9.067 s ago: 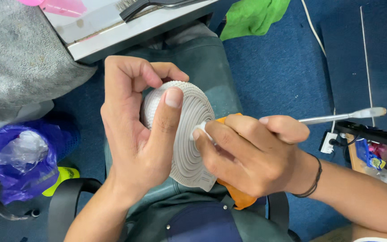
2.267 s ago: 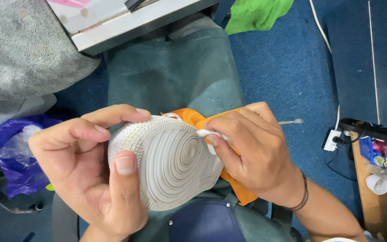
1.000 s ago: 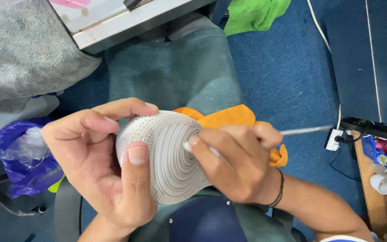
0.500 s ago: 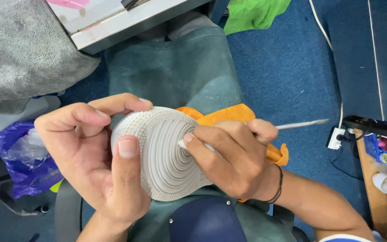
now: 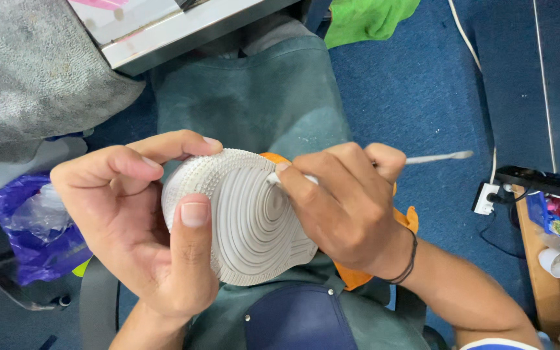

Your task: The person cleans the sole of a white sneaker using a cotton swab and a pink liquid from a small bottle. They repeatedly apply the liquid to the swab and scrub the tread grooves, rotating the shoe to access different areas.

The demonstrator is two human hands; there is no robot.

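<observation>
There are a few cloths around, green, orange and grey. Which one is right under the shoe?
The orange cloth: it peeks out beneath the shoe sole and right hand. The green cloth lies away on the floor; the grey cloth lies far left.

Bright, even overhead light is filling the frame; soft shadows are falling beneath both hands. Centre is staying sharp; edges are bending slightly, no glare showing.
</observation>
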